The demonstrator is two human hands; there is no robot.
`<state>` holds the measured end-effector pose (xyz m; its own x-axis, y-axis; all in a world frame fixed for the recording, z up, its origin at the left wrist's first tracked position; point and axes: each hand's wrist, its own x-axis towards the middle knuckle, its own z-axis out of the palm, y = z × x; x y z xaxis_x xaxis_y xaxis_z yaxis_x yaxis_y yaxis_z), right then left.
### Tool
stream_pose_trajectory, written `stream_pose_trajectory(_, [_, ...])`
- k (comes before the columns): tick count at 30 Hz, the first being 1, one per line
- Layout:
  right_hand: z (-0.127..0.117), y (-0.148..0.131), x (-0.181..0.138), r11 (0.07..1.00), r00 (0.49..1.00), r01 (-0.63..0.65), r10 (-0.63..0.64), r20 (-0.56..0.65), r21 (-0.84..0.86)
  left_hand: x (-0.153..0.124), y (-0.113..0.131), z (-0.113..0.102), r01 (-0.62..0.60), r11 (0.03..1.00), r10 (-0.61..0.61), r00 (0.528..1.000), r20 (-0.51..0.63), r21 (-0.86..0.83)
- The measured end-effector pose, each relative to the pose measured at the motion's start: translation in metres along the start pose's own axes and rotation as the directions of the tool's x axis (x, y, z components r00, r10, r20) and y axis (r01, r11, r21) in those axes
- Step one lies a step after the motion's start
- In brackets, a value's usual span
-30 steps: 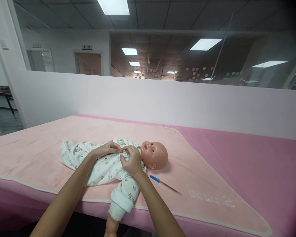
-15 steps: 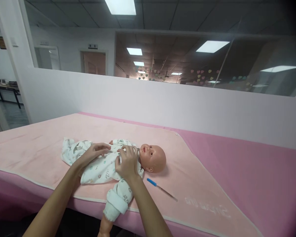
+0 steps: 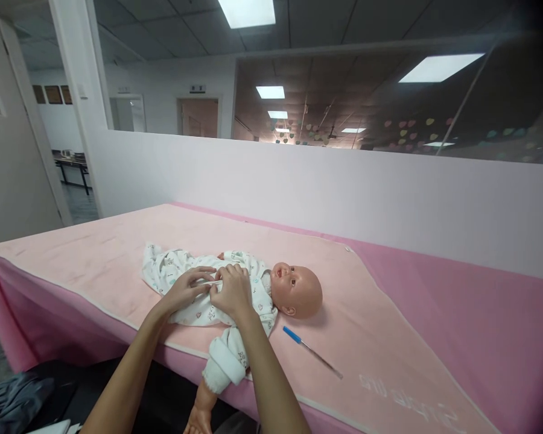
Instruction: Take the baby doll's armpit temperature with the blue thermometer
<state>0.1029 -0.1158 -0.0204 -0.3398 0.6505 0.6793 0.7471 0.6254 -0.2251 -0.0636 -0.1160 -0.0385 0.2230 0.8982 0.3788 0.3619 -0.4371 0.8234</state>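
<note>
A: Middle of our view as the clock's centre, what's closest to us?

B: A crumpled dark blue-grey cloth [image 3: 15, 399] at 8 o'clock. Then at 7 we've got one bare hand of the bald, smooth-headed baby doll [image 3: 299, 292], its arm hanging over the table edge.

A: And our own hands?

B: Left hand [image 3: 185, 292] at 8, right hand [image 3: 234, 293] at 7, side by side on the doll's white printed cloth outfit [image 3: 203, 313]. Fingers and thumbs are curled in narrow on both. Honestly, we can't tell if either is actually pinching fabric.

A: Where's the doll lying?

B: On its back on the peach, white-edged blanket [image 3: 384, 343], legs toward 8, head at 5. We've also got a thin stick with a blue end [image 3: 300, 341] at 5, just beside it. A pink table cover [image 3: 438, 283] shows past the blanket at 4.

A: Further out?

B: White half-wall [image 3: 298, 181] dead ahead, then heart-shaped stickers [image 3: 407, 129] up at 2.
</note>
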Motion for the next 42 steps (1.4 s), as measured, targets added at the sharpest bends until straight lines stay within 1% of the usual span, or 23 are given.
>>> stream_pose_trajectory(3, [-0.001, -0.001, 0.000, 0.999, 1.000, -0.014, 0.014, 0.000, 0.034, -0.008, 0.001, 0.003, -0.042, 0.998, 0.042, 0.999, -0.013, 0.035])
stream_pose_trajectory(7, [0.000, 0.002, 0.000, 0.992, 0.999, -0.027, 0.029, -0.015, 0.124, -0.016, 0.003, 0.009, -0.055, 0.995, 0.062, 0.995, -0.081, 0.082])
stream_pose_trajectory(11, [0.001, 0.005, -0.001, 0.989, 1.000, -0.024, 0.026, -0.008, 0.143, -0.016, 0.002, 0.016, -0.049, 0.983, 0.078, 0.984, -0.163, 0.176])
stream_pose_trajectory(13, [0.001, 0.006, -0.001, 0.990, 1.000, -0.014, 0.015, -0.006, 0.141, -0.015, 0.001, 0.018, -0.064, 0.976, 0.101, 0.979, -0.175, 0.208])
stream_pose_trajectory(16, [0.002, 0.007, -0.001, 0.987, 1.000, -0.003, 0.005, -0.013, 0.158, -0.015, 0.001, 0.018, -0.100, 0.969, 0.139, 0.977, -0.161, 0.225])
stream_pose_trajectory(19, [0.002, 0.008, -0.002, 0.982, 1.000, -0.005, 0.007, -0.014, 0.188, -0.017, 0.004, 0.015, -0.122, 0.974, 0.152, 0.977, -0.150, 0.192])
stream_pose_trajectory(22, [0.001, 0.009, -0.002, 0.977, 1.000, -0.013, 0.012, 0.004, 0.215, -0.017, 0.005, 0.014, -0.115, 0.980, 0.139, 0.980, -0.144, 0.163])
stream_pose_trajectory(26, [0.000, 0.010, -0.001, 0.971, 0.999, -0.024, 0.017, 0.033, 0.237, -0.015, 0.004, 0.014, -0.094, 0.976, 0.120, 0.985, -0.123, 0.194])
stream_pose_trajectory(30, [0.000, 0.010, -0.001, 0.974, 0.999, -0.018, 0.011, 0.035, 0.226, -0.014, 0.003, 0.015, -0.091, 0.975, 0.115, 0.987, -0.112, 0.202])
stream_pose_trajectory(35, [0.002, 0.010, -0.003, 0.978, 1.000, -0.018, 0.015, 0.020, 0.207, -0.015, -0.005, 0.012, -0.087, 0.989, 0.094, 0.994, -0.061, 0.116])
stream_pose_trajectory(38, [0.002, 0.010, -0.003, 0.977, 1.000, -0.028, 0.027, 0.009, 0.213, -0.014, -0.010, 0.010, -0.067, 0.996, 0.070, 0.996, -0.053, 0.060])
stream_pose_trajectory(42, [0.002, 0.009, -0.002, 0.972, 0.999, -0.048, 0.049, 0.001, 0.232, -0.014, -0.004, 0.010, -0.031, 0.999, 0.033, 0.998, -0.055, 0.024])
